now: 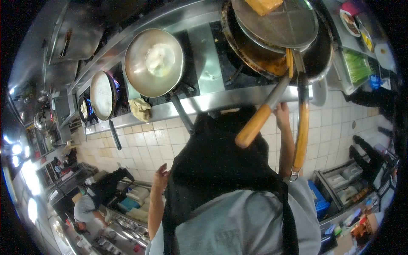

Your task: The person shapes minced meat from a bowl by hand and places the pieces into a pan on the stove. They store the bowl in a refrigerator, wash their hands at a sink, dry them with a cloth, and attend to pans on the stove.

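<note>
My left hand (160,175) hangs beside my black apron, holding nothing, its fingers loosely apart. My right hand (281,114) is at the front edge of the stove, fingers bunched; what they grip, if anything, I cannot make out. Above it sits a large dark wok (236,46) with brown residue. A round flat strainer (276,29) rests over this wok, with a yellow-brown block (264,5) on top. Two wooden handles, one thick (254,126) and one long (302,123), reach out toward me on either side of my right hand, apparently untouched.
A steel wok (135,63) with something white inside stands on the stove. Left of it a frying pan (102,95) sits over blue flame. A crumpled cloth (140,109) lies on the stove's edge. Greens (356,66) fill a tray at right. Another person (91,206) works behind.
</note>
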`<state>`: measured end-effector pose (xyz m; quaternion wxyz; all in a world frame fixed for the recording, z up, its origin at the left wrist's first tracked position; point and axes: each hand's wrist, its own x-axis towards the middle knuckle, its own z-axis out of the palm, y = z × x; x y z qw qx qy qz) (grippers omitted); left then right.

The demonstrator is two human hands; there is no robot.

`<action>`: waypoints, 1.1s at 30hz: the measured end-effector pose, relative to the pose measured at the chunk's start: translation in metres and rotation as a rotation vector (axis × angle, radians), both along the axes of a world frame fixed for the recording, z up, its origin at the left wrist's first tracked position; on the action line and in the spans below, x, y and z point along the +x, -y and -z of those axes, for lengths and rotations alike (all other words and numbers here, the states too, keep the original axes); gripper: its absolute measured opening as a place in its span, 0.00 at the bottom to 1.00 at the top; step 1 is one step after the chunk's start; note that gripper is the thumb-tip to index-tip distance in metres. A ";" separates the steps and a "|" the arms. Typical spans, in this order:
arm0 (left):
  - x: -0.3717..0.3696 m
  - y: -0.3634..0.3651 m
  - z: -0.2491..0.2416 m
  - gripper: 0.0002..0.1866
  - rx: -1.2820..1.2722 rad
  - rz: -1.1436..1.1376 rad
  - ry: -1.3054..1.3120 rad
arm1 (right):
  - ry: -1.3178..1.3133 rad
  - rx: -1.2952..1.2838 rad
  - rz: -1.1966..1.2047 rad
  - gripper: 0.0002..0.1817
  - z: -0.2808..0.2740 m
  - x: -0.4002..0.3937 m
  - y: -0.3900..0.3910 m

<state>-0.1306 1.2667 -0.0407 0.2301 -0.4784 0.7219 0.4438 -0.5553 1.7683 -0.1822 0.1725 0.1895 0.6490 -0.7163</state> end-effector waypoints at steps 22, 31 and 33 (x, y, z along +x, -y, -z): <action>0.020 -0.001 0.010 0.34 0.164 -0.190 -0.058 | 0.030 -0.024 0.021 0.23 0.003 -0.001 -0.003; 0.011 -0.016 0.006 0.35 0.118 -0.125 -0.056 | 0.047 -0.038 -0.002 0.25 0.004 0.001 -0.010; -0.004 -0.029 -0.009 0.36 0.074 -0.136 -0.023 | 0.076 -0.037 -0.030 0.25 0.000 -0.001 -0.009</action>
